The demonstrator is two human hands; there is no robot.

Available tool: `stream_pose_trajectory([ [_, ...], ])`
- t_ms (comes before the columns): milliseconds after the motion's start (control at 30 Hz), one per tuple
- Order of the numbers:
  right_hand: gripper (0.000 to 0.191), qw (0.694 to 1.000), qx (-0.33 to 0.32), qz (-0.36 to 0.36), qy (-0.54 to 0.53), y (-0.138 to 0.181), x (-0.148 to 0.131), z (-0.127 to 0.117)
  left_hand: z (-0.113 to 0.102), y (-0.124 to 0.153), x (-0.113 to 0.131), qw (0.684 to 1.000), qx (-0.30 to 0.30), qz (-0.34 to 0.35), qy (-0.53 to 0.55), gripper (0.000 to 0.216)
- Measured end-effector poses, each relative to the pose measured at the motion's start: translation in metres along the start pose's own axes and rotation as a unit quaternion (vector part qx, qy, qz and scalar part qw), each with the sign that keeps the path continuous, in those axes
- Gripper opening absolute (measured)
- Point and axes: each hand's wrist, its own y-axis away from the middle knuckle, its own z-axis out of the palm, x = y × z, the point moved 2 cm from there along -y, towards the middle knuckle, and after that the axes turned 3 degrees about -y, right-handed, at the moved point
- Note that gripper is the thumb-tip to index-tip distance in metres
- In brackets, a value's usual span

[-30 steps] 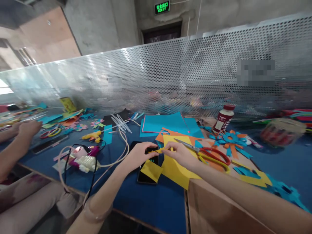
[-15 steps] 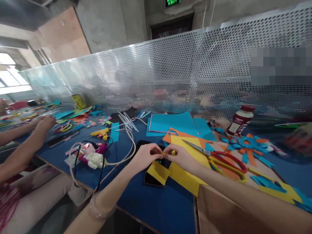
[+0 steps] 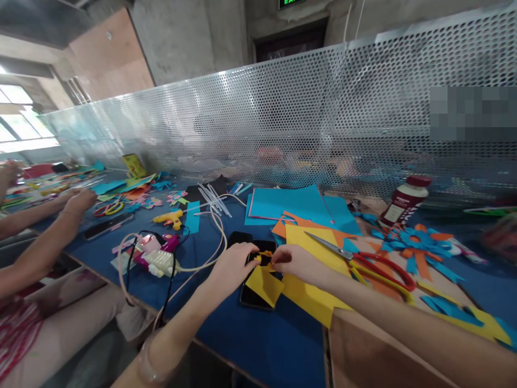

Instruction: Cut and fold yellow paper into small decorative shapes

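My left hand (image 3: 235,263) pinches a small yellow paper piece (image 3: 257,261) between thumb and fingertips, above a black phone (image 3: 255,299). Just to the right, my right hand (image 3: 297,262) has its fingers curled together close to the same small scraps; whatever its fingertips hold is hidden. Below both hands, a square of yellow paper (image 3: 264,287) lies across the phone. A larger yellow sheet (image 3: 309,302) extends under my right wrist. Scissors with red and yellow handles (image 3: 382,269) rest beyond my right forearm, blades pointing left.
A yellow glue gun (image 3: 169,217) and a power strip (image 3: 159,262) with looping cables lie left. Blue sheets (image 3: 286,200), a dark red bottle (image 3: 406,200) and a blue-orange paper flower (image 3: 420,241) sit farther back. Another person's hands (image 3: 78,200) work at far left. A perforated metal screen (image 3: 283,118) borders the table.
My hands have drawn slightly apart; before, their fingertips met over the small yellow piece. More yellow-orange paper now shows between them. The view has shifted slightly.
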Motion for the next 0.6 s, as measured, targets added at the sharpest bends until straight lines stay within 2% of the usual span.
stream_pose_trajectory([
  [100, 0.011, 0.998, 0.016, 0.004, 0.059, 0.005, -0.005, 0.007, 0.004, 0.003, -0.001, 1.0, 0.024, 0.005, -0.001, 0.025],
  [200, 0.015, 0.986, 0.045, -0.016, 0.159, 0.009, -0.014, 0.004, 0.01, 0.006, -0.005, 0.998, 0.068, 0.014, 0.008, 0.023],
  [267, 0.015, 0.973, 0.07, -0.044, 0.214, 0.009, -0.018, -0.004, 0.014, 0.008, -0.007, 0.995, 0.095, 0.018, 0.013, 0.022],
  [367, 0.013, 0.953, 0.095, -0.122, 0.26, 0.001, -0.018, -0.016, 0.019, 0.01, -0.009, 0.993, 0.111, 0.029, 0.009, 0.022],
  [467, 0.019, 0.937, 0.06, -0.198, 0.281, -0.01, -0.01, -0.019, 0.021, 0.011, -0.01, 0.993, 0.112, 0.046, -0.006, 0.02],
  [600, 0.032, 0.911, 0.024, -0.247, 0.33, -0.015, 0.002, -0.015, 0.021, 0.011, -0.012, 0.99, 0.118, 0.065, -0.036, 0.017],
])
